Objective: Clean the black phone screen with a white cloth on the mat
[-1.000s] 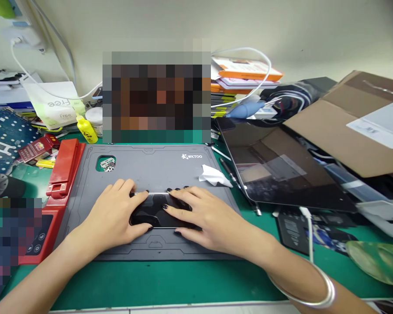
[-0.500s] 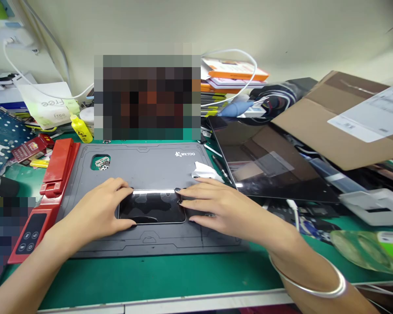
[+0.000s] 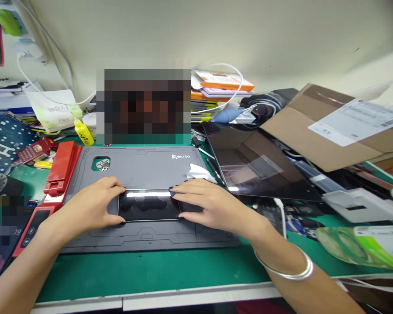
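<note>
A black phone [image 3: 147,206] lies flat, screen up, on a grey work mat [image 3: 144,168] marked WKTOO. My left hand [image 3: 88,207] rests at the phone's left end, thumb along its near edge and fingers along its far edge. My right hand [image 3: 206,203] lies palm down at the phone's right end, fingers stretched flat over that end and the mat. Dark nail polish shows on both hands, and a silver bangle [image 3: 286,270] circles my right wrist. A crumpled white wipe [image 3: 198,173] lies on the mat just beyond my right fingers.
A red tool [image 3: 57,172] borders the mat's left side. A yellow bottle [image 3: 83,132] stands behind it. A large dark tablet [image 3: 255,163] lies to the right, with a cardboard box [image 3: 327,126] behind it. White cables, stacked packets and a green bag [image 3: 356,246] crowd the green desk [image 3: 170,270].
My right hand has slid right off the screen to the phone's right end, uncovering the glass. My left hand has eased back to the left end. The view shifted slightly.
</note>
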Action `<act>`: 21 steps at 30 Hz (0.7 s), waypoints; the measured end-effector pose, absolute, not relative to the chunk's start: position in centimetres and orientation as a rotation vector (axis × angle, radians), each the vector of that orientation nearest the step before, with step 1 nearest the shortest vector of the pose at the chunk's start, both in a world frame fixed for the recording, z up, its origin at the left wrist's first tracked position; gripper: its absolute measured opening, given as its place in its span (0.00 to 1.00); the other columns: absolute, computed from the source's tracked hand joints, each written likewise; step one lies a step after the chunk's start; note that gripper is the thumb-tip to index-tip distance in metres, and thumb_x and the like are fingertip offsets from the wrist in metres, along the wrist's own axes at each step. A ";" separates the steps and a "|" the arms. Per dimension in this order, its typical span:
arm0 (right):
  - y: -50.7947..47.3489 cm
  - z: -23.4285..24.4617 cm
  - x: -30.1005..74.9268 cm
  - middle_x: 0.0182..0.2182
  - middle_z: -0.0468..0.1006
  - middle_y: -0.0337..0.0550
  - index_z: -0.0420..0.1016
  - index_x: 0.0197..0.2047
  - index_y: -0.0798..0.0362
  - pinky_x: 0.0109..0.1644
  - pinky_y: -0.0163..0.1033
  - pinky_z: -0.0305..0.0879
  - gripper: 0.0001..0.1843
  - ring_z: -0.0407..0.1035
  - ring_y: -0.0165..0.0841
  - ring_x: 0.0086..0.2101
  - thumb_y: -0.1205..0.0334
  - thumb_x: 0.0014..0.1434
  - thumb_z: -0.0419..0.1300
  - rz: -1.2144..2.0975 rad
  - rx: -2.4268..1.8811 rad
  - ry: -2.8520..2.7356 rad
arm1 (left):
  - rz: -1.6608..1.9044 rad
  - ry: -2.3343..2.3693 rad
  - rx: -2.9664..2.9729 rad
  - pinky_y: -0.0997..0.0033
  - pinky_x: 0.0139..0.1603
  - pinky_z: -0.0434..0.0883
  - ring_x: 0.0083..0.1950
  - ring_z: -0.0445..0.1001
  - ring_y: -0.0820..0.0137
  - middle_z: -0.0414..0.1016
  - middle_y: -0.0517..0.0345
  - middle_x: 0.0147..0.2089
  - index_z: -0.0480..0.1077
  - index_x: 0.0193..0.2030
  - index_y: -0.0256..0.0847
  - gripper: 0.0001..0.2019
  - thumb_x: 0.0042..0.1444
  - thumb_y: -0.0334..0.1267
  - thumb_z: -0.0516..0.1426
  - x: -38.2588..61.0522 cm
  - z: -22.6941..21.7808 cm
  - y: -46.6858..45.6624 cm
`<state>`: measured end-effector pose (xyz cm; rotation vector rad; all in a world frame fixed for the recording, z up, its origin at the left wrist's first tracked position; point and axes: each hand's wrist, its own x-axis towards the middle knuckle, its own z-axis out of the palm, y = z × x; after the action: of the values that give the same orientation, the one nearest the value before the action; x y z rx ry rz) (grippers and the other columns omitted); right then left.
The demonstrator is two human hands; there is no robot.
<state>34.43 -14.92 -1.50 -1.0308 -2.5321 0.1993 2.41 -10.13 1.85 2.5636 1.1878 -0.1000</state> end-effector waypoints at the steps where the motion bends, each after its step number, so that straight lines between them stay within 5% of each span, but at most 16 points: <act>1: -14.9 -1.6 34.3 0.51 0.80 0.49 0.78 0.47 0.52 0.53 0.52 0.72 0.12 0.74 0.43 0.49 0.62 0.59 0.66 0.199 -1.039 -2.531 | -0.099 1.184 2.560 0.58 0.52 0.73 0.53 0.73 0.56 0.71 0.48 0.55 0.71 0.54 0.40 0.25 0.48 0.44 0.66 2.5 1.9 -10.1; 10: -14.9 -1.2 33.2 0.50 0.74 0.54 0.71 0.54 0.56 0.51 0.54 0.71 0.33 0.70 0.47 0.48 0.54 0.47 0.74 0.356 -1.304 -2.514 | -0.021 1.096 2.574 0.57 0.53 0.70 0.52 0.70 0.56 0.69 0.47 0.53 0.70 0.52 0.40 0.22 0.50 0.44 0.63 2.5 1.5 -10.0; 21: -14.9 -0.9 33.1 0.42 0.74 0.48 0.68 0.47 0.53 0.45 0.48 0.70 0.29 0.70 0.44 0.42 0.58 0.45 0.76 0.450 -1.357 -2.461 | 0.034 1.022 2.620 0.61 0.46 0.70 0.50 0.73 0.55 0.70 0.49 0.50 0.62 0.47 0.41 0.21 0.49 0.40 0.64 2.6 2.0 -10.5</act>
<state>33.11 -14.92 -0.88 -1.3573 -2.4613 0.4504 2.62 -10.46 2.00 2.6203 1.0220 0.0337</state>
